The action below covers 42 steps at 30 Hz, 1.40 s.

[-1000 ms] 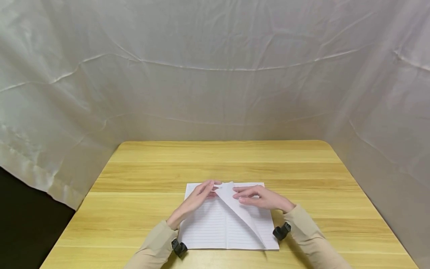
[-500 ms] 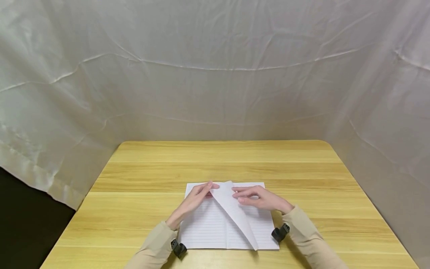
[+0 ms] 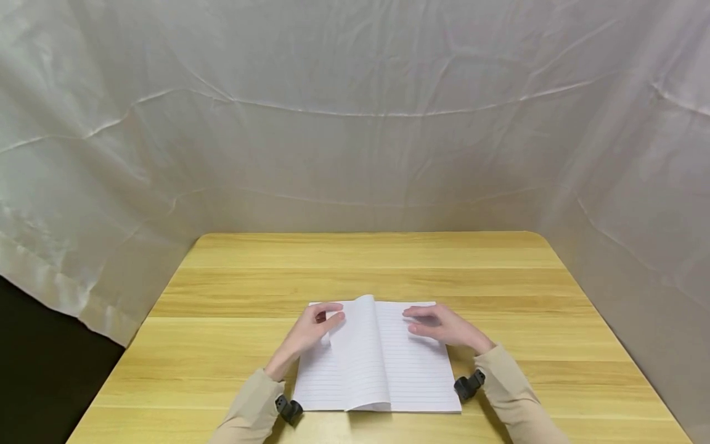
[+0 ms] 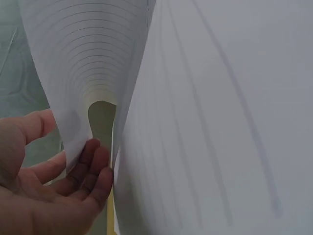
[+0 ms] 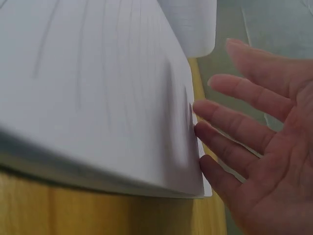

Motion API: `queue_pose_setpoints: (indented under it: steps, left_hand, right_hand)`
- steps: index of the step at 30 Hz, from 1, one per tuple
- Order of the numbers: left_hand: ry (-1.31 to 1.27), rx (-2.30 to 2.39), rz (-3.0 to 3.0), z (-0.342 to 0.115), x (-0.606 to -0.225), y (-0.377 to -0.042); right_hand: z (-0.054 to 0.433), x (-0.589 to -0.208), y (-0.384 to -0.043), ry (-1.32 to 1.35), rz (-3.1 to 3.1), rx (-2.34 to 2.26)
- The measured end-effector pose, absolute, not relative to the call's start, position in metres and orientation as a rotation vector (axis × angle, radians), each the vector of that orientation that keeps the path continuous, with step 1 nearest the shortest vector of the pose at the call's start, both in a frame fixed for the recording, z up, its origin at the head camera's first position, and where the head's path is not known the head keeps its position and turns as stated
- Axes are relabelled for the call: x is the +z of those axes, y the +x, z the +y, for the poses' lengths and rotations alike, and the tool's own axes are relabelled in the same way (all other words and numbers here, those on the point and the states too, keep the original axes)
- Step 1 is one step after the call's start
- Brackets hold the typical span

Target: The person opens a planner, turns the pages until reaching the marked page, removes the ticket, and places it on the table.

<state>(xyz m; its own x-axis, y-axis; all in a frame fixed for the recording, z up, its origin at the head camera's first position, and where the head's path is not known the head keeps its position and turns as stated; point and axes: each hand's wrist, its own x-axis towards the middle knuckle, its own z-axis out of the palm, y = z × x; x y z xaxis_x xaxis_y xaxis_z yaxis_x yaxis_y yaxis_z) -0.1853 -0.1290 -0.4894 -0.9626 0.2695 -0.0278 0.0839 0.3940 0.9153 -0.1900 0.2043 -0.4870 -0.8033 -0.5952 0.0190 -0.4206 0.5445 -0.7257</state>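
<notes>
An open lined notebook (image 3: pixel 418 373) lies at the near middle of the table, its pages ruled and unwritten. One loose page (image 3: pixel 357 354) curls over its left half, its lower edge lifted. My left hand (image 3: pixel 305 333) pinches this page near its far left corner; in the left wrist view the sheet's corner (image 4: pixel 73 142) passes between thumb and fingers. Over the far part of the right half is my right hand (image 3: pixel 450 327), fingers spread and fairly straight. Fingertips (image 5: pixel 201 128) of that hand are right at the page edge in the right wrist view.
A wood-grain table (image 3: pixel 249 277) carries the notebook, which sits close to its front. Pale grey cloth (image 3: pixel 366 160) hangs behind and on both sides. Each beige sleeve (image 3: pixel 252 404) has a small black camera (image 3: pixel 468 385) at the wrist.
The turning page has swung from the right half over to the left, carried by my left hand, which moved left. My right hand has shifted slightly right, away from that page.
</notes>
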Motion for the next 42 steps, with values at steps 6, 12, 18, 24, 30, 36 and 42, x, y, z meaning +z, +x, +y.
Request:
queue_pose_setpoints:
  steps: [6, 12, 18, 24, 30, 36, 42]
  left_hand:
    - [0.244, 1.513, 2.596, -0.136, -0.488, -0.184]
    - [0.231, 1.408, 2.642, -0.139, -0.486, -0.183]
    - [0.18, 1.325, 2.671, -0.141, -0.487, -0.183]
    - [0.181, 1.295, 2.69, -0.142, -0.488, -0.183]
    - [0.285, 1.238, 2.756, -0.138, -0.49, -0.183]
    - [0.49, 1.082, 2.87, -0.133, -0.492, -0.182]
    - [0.792, 0.885, 2.723, -0.129, -0.492, -0.181]
  right_hand:
    - [0.204, -0.49, -0.192, -0.837, 2.539, -1.098]
    - [0.204, -0.491, -0.193, -0.816, 2.534, -1.084]
    - [0.204, -0.491, -0.192, -0.825, 2.537, -1.073]
    - [0.203, -0.491, -0.19, -0.814, 2.529, -1.088]
    - [0.203, -0.491, -0.189, -0.833, 2.534, -1.084]
    - [0.203, -0.493, -0.19, -0.86, 2.538, -1.088]
    - [0.204, -0.494, -0.19, -0.873, 2.542, -1.096]
